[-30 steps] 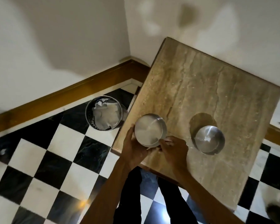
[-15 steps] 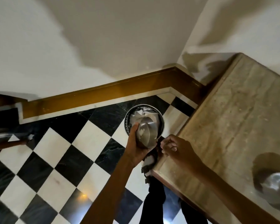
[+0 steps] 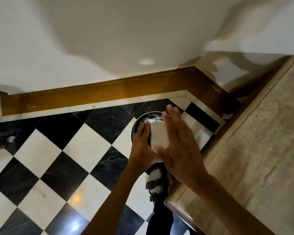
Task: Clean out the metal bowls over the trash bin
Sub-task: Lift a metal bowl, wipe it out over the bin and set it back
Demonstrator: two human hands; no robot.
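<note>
A metal bowl (image 3: pixel 158 135) is turned mouth-down over the round metal trash bin (image 3: pixel 139 120) on the floor, with its shiny underside facing me. My left hand (image 3: pixel 142 146) grips the bowl's left rim. My right hand (image 3: pixel 177 146) is flat, fingers spread, blurred with motion, right at the bowl's base; contact cannot be told. White crumpled paper (image 3: pixel 150 119) shows inside the bin beyond the bowl. A dark shape at the frame's lower right edge may be the second bowl.
The stone-topped table (image 3: pixel 255 158) fills the right side, its corner close to my right forearm. The floor is black and white checkered tile (image 3: pixel 85 146) with a brown skirting board (image 3: pixel 92 97) along the wall. My sandalled foot (image 3: pixel 157 182) stands below the bin.
My left hand has carried the bowl off the table and turned it mouth-down over the bin. My right hand left the table edge, opened flat and swung to the bowl's base.
</note>
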